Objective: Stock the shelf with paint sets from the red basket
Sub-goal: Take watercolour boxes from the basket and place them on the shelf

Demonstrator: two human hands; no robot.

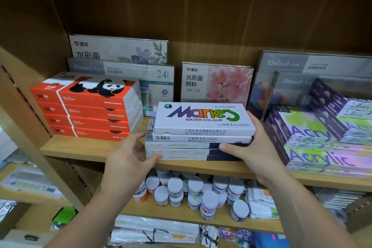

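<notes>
On the shelf, a stack of paint sets already rests, the right hand gripping its right end and the left hand loosely open beside its left, with the red basket unseen, so what remains is unclear.

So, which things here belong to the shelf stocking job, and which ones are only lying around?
Part of the job: Marie's water colour box, on top of the middle stack; shelf board; left hand by the stack's left end; right hand gripping its right end.

Just lying about: red panda boxes; Acrylic boxes; pink flower box; paint jars on the shelf below.
</notes>
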